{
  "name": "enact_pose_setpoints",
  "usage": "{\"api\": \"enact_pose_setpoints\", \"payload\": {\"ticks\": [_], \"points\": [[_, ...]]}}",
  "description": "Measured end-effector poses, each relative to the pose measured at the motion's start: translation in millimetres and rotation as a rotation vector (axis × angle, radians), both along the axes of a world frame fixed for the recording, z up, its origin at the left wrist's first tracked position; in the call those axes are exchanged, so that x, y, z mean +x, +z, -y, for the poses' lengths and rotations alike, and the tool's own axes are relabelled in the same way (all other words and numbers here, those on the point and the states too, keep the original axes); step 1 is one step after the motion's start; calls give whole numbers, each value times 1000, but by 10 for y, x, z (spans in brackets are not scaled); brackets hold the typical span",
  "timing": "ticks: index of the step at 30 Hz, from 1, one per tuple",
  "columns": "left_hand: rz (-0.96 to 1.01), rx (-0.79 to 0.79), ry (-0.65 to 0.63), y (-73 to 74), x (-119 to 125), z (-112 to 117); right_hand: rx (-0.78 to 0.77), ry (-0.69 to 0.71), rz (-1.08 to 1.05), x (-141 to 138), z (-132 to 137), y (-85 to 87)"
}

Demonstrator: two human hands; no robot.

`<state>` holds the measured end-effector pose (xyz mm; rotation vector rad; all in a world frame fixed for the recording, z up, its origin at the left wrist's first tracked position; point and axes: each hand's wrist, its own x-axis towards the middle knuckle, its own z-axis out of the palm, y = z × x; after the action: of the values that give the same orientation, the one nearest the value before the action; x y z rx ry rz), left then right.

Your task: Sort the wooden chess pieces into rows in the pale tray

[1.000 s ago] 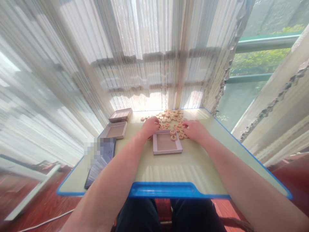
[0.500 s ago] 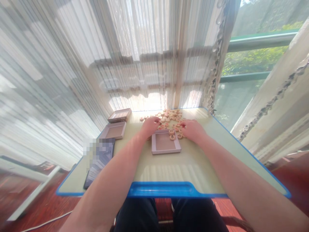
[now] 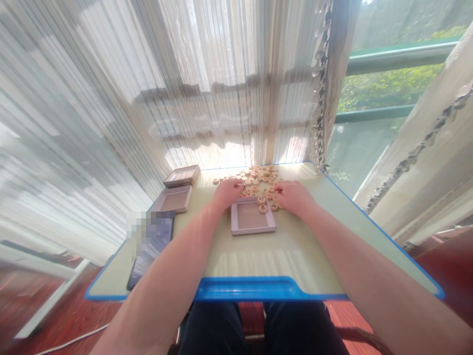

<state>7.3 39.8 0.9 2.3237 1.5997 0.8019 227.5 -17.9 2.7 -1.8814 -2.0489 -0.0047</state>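
Round wooden Chinese chess pieces point(image 3: 254, 181) with red and dark characters lie in a loose heap toward the table's far edge. Curled at the heap's left side is my left hand point(image 3: 226, 194), its fingertips bent in among the pieces. Across from it, my right hand point(image 3: 294, 196) has thumb and fingers drawn together at the right side. Whatever lies between the fingertips is too small to make out. Nearer me stands a shallow open cardboard box point(image 3: 253, 229). Two pieces point(image 3: 262, 209) are at its far right corner, and another piece point(image 3: 274, 206) lies just outside its right wall.
At the left are an open box tray point(image 3: 173, 210), another shallow box point(image 3: 181, 183) behind it, and a dark tablet point(image 3: 153, 251) near the table edge. The pale table point(image 3: 258, 261) has a blue rim and front groove. Sheer curtains point(image 3: 221, 64) hang behind it.
The view has shifted slightly. Both hands stay at the heap, with only small finger movements. The box and the two pieces at its corner look the same.
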Motion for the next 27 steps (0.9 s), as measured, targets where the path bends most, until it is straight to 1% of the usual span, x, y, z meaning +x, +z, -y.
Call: {"api": "enact_pose_setpoints", "payload": {"ticks": [4, 10, 15, 20, 27], "points": [[-72, 17, -46, -8, -3, -12, -10, 12, 11, 1, -8, 4], [-94, 36, -46, -36, -7, -46, -11, 18, 17, 13, -25, -5], [-82, 36, -28, -63, -9, -70, 0, 14, 8, 16, -32, -17], [-72, 23, -29, -45, -14, -61, 3, -2, 5, 26, -41, -25], [-6, 11, -13, -76, -19, -81, 2, -23, -2, 21, -27, -1]]}}
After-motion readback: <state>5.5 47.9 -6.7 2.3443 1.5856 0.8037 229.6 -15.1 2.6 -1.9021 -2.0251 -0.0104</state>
